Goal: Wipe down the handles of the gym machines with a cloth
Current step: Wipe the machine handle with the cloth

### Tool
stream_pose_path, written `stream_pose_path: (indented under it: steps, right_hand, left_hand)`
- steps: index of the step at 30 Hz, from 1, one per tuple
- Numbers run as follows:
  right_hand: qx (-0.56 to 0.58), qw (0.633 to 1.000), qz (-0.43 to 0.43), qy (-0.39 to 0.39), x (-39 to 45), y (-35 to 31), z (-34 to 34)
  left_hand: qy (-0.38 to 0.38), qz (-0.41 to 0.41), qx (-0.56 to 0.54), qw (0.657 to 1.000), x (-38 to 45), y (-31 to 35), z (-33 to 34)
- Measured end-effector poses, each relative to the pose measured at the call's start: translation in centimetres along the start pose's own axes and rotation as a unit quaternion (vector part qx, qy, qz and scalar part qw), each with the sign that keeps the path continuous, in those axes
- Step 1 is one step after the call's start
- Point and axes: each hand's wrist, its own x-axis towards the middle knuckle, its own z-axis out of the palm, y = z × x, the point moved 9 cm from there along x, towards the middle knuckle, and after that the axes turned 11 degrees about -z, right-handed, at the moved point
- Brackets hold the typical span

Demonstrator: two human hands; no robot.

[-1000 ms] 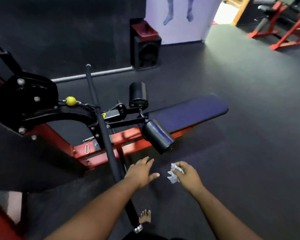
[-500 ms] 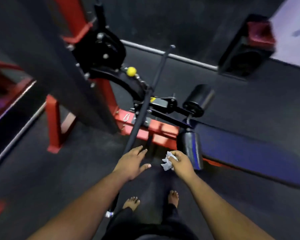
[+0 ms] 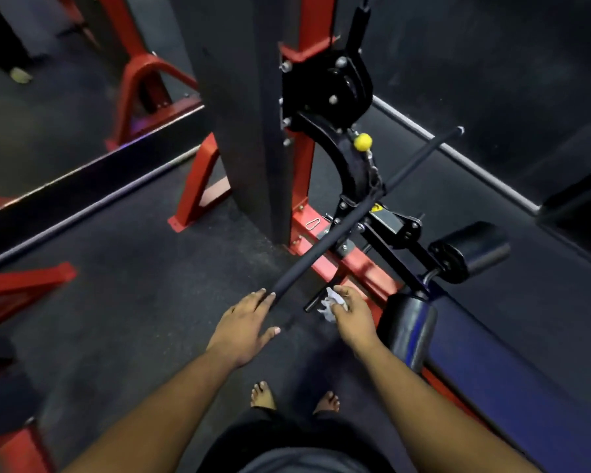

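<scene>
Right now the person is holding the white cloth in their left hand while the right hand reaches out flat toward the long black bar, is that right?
Not quite: the hands are swapped. The head view shows the white cloth pinched in the right hand, while the left hand reaches out flat, its fingers at the near end of the long black bar.

A gym, judging by the equipment. Red steel machine frame [image 3: 301, 186] bolted over dark rubber flooring [image 3: 123, 285], with a long black pull bar [image 3: 355, 220] hung from a cable with a yellow stopper ball [image 3: 362, 142]. Padded blue bench [image 3: 512, 363] and black foam rollers [image 3: 471, 250] alongside (more red frames toward the left edge).
</scene>
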Motion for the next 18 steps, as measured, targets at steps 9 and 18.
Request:
stream_pose_path:
  steps: [9, 18]
  right_hand:
    - [-0.142, 0.986, -0.090, 0.007, 7.4, -4.5, -1.6]
    - [-0.263, 0.953, -0.122, 0.085, 21.8, -6.1, -6.7]
  left_hand:
    - [0.024, 0.002, -0.037, 0.999, 1.2, 0.2, -0.8]
    - [0.010, 0.006, -0.009, 1.000, 6.4, 2.4, -0.9]
